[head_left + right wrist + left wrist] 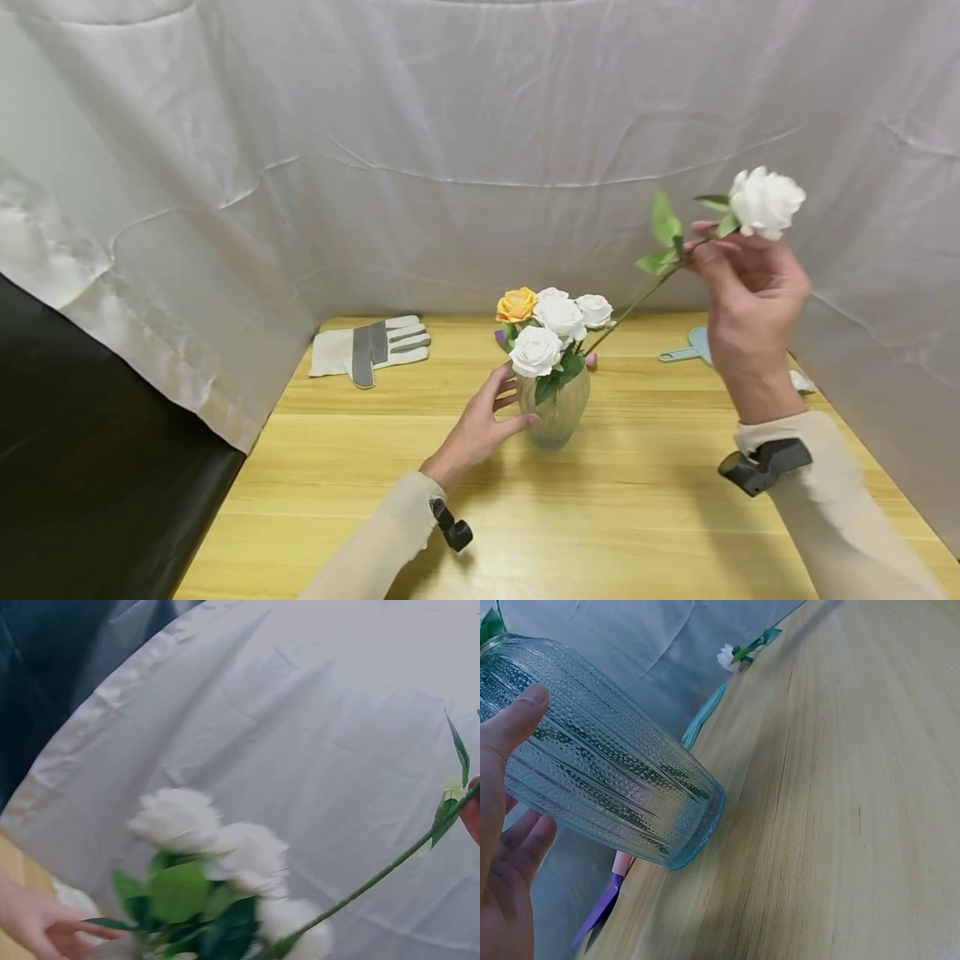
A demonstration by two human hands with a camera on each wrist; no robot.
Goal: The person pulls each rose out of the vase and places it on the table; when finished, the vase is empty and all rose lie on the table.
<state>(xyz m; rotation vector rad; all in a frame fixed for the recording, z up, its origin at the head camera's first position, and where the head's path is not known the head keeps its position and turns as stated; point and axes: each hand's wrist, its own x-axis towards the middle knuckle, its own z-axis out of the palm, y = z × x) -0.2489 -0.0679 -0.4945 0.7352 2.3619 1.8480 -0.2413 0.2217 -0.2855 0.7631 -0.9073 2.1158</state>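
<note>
We see the left hand (480,429) near the centre of the frame, its fingers curled around the glass vase (557,421), which stands on the tabletop (600,517). In the upper right, the right hand (753,308) has its fingers pinched on the stem (637,302) of one white rose (767,202), just under the bloom. The stem slopes down to the vase mouth, but we cannot tell if its lower end is inside.

In our judgement, the main risk is tangling: the other white roses (559,317) and the orange rose (517,305) crowd the mouth, so the leaves (663,221) on this stem could catch on them and disturb them. Because the grasp is so high, the long stem could also bend or swing aside. A strong sideways pull could tip the vase, if the left hand holds it too loosely.
</note>
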